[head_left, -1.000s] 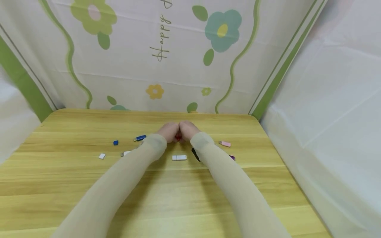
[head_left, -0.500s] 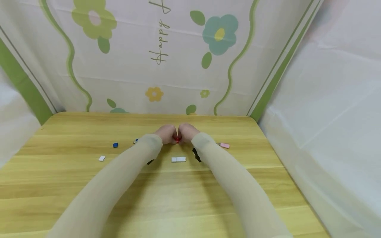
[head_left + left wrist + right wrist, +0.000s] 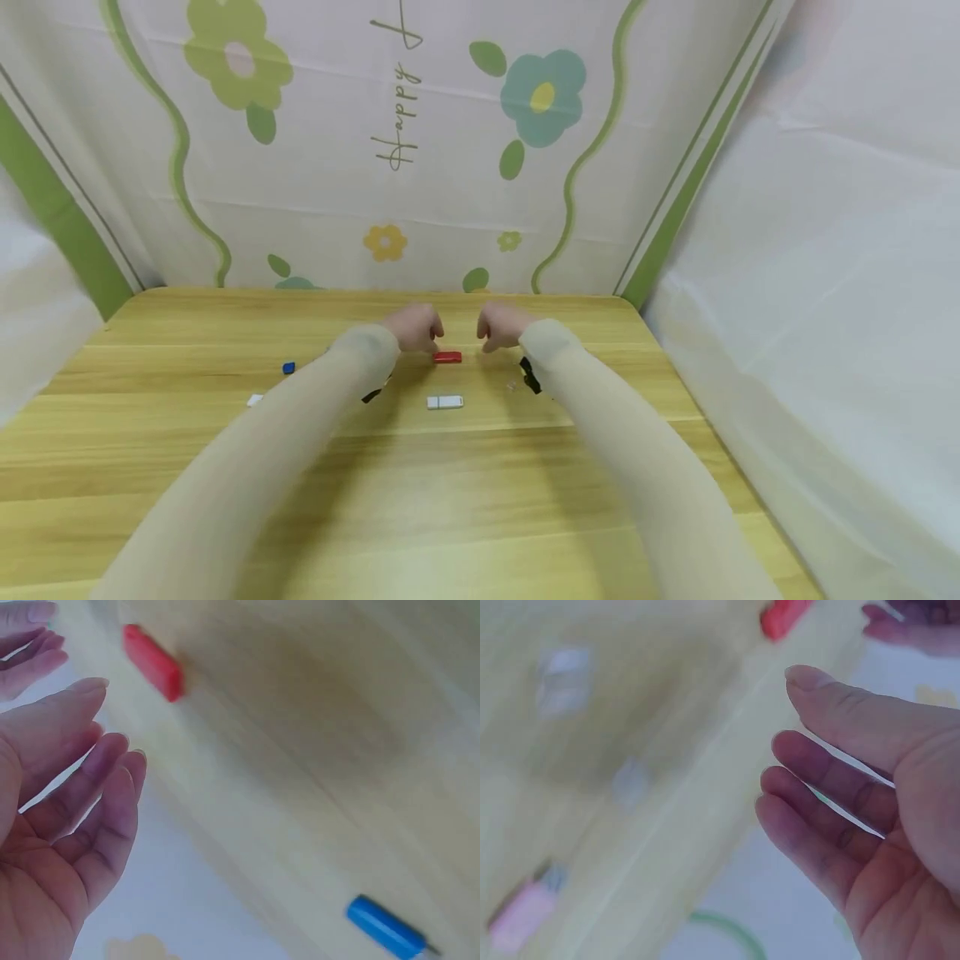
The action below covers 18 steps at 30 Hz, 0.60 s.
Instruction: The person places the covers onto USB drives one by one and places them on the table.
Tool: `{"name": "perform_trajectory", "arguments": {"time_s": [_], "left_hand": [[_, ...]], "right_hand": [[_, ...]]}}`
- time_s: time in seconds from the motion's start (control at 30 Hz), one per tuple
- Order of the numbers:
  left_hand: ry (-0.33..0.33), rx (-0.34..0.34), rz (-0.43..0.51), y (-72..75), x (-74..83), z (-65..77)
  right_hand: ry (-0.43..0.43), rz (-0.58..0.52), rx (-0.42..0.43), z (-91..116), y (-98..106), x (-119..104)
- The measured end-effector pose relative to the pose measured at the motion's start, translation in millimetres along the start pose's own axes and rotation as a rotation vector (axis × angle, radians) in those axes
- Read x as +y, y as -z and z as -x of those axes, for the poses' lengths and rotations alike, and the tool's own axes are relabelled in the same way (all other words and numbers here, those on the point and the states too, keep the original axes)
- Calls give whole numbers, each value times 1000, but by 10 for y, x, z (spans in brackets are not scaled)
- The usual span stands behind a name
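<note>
- Red stick: one, flat on the table, 12 o'clock of the white stick, head view.
- Long axis: 9 to 3 o'clock there; which end is the front, cannot tell, no bare metal showing.
- Left hand: grip slack, part-wide, holding nothing; red stick near, at 4 o'clock.
- Right hand: likewise slack and vacant; red stick apart, at 8 o'clock.
- Done, as judged: red and white sticks, seemingly capped.
- Left, as judged: blue stick, tip toward 4 o'clock, left wrist view; pink stick, uncapped, pointing 1 o'clock, right wrist view.
- Loose: blue cap, 9 o'clock of red stick.
</note>
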<state>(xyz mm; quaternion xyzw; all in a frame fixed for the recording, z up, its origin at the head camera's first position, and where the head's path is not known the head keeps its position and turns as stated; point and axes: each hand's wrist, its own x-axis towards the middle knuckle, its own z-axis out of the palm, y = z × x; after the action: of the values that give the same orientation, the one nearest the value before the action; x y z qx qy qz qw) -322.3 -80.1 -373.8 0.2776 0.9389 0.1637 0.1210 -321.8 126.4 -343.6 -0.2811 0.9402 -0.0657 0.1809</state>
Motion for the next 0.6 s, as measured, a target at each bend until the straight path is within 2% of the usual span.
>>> {"name": "perform_trajectory", "arguments": {"time_s": [0.17, 0.4, 0.6], "left_hand": [[-38, -34, -18, 32, 272, -103], [-119, -62, -35, -111, 590, -328], [-156, -56, -65, -227, 861, -487]], "right_hand": [[-41, 9, 7, 261, 81, 342], [-106, 44, -12, 534, 56, 696], [-162, 27, -1, 656, -83, 945]]}}
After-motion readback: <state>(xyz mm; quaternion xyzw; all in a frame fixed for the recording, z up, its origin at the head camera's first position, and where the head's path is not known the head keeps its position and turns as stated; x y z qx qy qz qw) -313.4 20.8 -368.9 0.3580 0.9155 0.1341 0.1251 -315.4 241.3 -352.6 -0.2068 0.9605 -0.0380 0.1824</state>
